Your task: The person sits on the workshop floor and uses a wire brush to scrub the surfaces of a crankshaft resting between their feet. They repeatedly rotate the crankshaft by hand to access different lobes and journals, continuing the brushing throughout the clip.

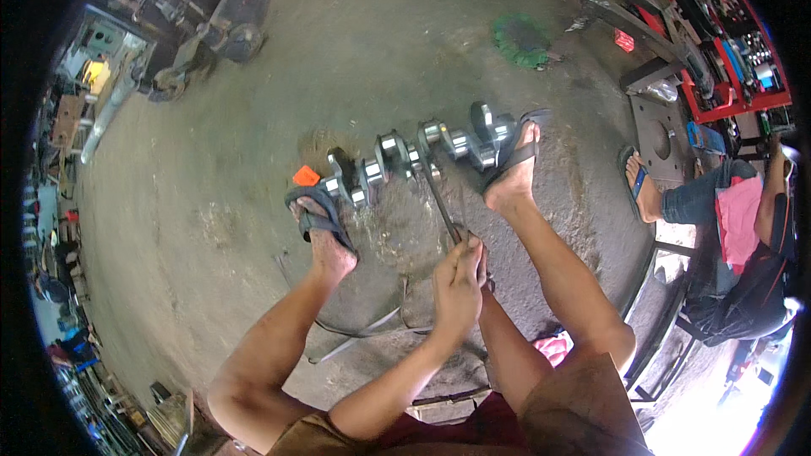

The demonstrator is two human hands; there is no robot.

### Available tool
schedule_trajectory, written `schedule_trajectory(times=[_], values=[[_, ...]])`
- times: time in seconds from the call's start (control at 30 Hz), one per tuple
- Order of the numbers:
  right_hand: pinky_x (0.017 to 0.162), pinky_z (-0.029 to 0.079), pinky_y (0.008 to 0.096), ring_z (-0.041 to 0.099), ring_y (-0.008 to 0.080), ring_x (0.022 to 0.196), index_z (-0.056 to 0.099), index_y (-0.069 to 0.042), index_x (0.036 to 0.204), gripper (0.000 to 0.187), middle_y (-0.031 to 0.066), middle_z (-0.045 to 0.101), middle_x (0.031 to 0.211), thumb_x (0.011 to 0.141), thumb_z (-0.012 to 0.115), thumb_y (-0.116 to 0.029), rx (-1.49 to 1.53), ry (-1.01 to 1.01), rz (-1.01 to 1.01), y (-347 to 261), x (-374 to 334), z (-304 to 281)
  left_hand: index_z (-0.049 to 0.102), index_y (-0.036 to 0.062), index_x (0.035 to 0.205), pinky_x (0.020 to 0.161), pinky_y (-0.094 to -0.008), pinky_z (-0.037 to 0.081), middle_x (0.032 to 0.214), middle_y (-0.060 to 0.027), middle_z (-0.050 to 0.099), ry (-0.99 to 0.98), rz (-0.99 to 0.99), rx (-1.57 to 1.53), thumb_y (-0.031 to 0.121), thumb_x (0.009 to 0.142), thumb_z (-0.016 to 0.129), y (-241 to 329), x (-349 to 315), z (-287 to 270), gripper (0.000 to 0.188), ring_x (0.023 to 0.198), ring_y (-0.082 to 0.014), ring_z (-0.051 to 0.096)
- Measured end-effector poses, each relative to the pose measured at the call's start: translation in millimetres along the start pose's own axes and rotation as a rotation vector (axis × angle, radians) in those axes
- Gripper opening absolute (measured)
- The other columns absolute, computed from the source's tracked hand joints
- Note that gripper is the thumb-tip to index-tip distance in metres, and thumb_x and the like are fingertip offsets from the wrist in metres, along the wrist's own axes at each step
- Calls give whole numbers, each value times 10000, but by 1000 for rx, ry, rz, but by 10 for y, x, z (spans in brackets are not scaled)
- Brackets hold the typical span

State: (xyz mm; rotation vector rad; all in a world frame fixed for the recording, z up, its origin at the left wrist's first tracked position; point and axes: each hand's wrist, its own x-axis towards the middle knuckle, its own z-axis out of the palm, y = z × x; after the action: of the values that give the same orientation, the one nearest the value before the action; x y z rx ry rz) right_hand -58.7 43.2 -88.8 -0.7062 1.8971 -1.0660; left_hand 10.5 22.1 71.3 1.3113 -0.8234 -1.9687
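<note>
A shiny metal crankshaft (393,152) lies across the concrete floor between my sandalled feet, which touch its two ends. Running from its middle journals toward me is a long, thin dark bar or strip (443,207); I cannot tell which, nor how its far end meets the crankshaft. My left hand (458,287) is closed around the near end. Close against it, my right hand (482,263) is mostly hidden behind the left and also seems closed on the same piece.
Thin straps (355,339) lie on the floor below my hands. An orange block (306,176) sits by my left foot. A green round patch (521,40) is on the floor ahead. Another person's sandalled foot (646,190) is at right, near a red rack (735,76). Metal machinery (198,51) stands far left.
</note>
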Motion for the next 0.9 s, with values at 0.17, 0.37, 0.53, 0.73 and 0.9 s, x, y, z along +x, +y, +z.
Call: schedule_trajectory(times=[0.17,0.37,0.53,0.73,0.9], values=[[595,450,375,545,252,622,614,-43,871,182,150,612,725,889,551,-213,20,129,-98,-263,-600,-48,519,55,737,500,-225,287,656,29,449,74,-69,-69,199,968,492,-388,474,-149,274,580,-52,381],[634,466,337,563,178,668,627,26,980,201,170,606,730,936,514,-134,-178,138,62,-420,-1183,-267,519,13,695,508,-296,321,623,21,470,195,202,233,263,963,506,-1062,1146,-681,366,577,-101,415],[665,473,364,626,281,715,621,12,1013,239,212,623,793,951,496,-182,-270,82,204,-295,-1920,-520,499,62,618,492,-301,305,576,18,443,68,274,322,330,957,516,-391,1761,-685,432,533,-106,393],[784,461,478,580,462,891,604,30,1010,306,276,619,924,956,450,-228,-294,13,182,-44,-1108,-217,476,104,718,469,-246,289,618,31,417,-172,348,-54,323,957,516,1339,1243,-39,327,520,-86,396],[682,473,406,620,279,788,591,33,971,294,147,648,828,944,478,-237,-108,-97,-2,47,204,94,538,55,1022,545,-245,376,753,14,492,-83,239,101,202,973,476,469,-450,75,168,638,-81,462]])
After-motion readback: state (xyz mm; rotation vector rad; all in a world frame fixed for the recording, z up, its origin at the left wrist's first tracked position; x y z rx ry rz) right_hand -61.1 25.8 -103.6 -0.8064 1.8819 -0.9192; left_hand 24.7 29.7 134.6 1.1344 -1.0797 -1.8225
